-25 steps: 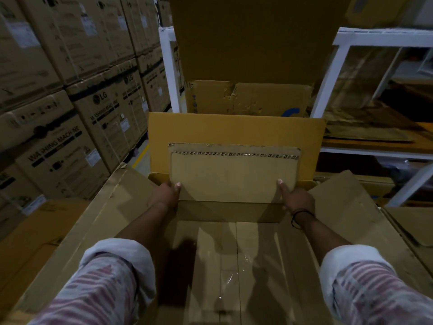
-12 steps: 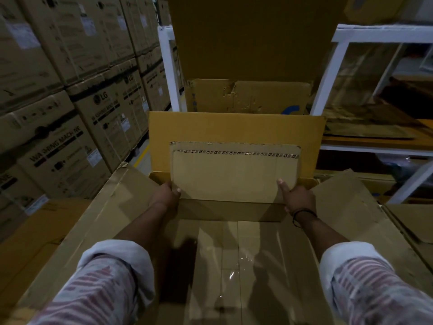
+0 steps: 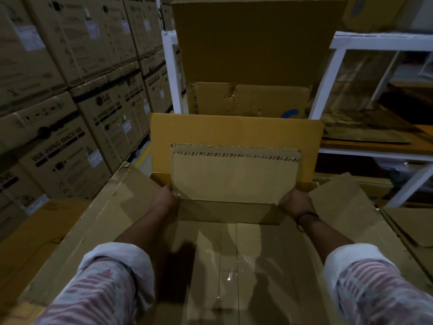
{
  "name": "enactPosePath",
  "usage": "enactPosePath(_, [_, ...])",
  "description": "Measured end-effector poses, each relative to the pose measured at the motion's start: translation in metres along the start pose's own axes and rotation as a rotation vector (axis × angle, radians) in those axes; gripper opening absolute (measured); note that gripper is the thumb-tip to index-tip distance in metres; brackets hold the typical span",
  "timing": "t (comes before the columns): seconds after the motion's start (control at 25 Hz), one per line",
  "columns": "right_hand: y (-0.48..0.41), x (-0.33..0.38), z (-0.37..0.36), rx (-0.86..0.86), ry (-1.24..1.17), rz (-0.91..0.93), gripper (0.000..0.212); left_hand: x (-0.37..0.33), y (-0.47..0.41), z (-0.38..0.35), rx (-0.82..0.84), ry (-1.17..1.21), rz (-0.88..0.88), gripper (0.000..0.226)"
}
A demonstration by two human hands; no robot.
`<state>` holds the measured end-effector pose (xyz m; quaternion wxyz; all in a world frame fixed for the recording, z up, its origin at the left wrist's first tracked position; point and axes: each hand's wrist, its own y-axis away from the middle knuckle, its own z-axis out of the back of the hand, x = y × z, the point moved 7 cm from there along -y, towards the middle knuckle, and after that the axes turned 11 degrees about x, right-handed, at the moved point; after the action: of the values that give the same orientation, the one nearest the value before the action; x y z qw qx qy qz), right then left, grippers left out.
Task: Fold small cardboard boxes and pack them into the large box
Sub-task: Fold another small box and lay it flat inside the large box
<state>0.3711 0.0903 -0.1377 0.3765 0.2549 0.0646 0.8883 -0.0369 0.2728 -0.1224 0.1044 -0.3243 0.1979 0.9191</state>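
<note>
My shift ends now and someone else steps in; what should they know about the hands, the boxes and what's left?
The left hand grips the small cardboard box at its lower left corner; the right hand grips the lower right.
It stands upright against the far wall inside the large box.
Done: this one is nearly placed.
Left: let go, fold and pack more.

Light: dim, brownish. Glare: small glint on tape (image 3: 230, 275) inside large box (image 3: 112, 219). Shadows: heavy on its floor. Edges: bowed, soft.

Stacked appliance cartons (image 3: 70, 95); white shelving (image 3: 375, 43)
</note>
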Motion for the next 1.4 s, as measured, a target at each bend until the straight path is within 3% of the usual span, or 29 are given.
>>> enactPosePath(0.48, [-0.004,0.002,-0.003,0.041,-0.072,-0.003,0.039,0.001,-0.003,0.0,0.02,0.014,0.027,0.046])
enactPosePath(0.56, [-0.001,0.002,0.001,0.025,-0.084,0.027,0.047,-0.001,-0.003,0.001,0.016,0.012,0.035,0.042])
enactPosePath(0.72, [0.022,0.012,0.026,-0.145,-0.084,0.122,0.063,-0.001,0.003,0.014,-0.053,-0.004,0.048,0.029])
enactPosePath(0.84, [0.039,0.017,0.061,-0.33,-0.133,0.146,0.065,-0.01,0.009,0.039,-0.111,-0.074,0.03,0.022])
enactPosePath(1.0, [0.051,0.033,0.103,-0.425,-0.206,0.243,0.056,-0.039,0.025,0.084,-0.208,-0.26,-0.019,0.025])
enactPosePath(1.4, [0.132,0.131,0.182,-0.545,0.351,0.473,0.045,-0.154,0.098,0.15,-0.437,-0.536,-0.341,0.034])
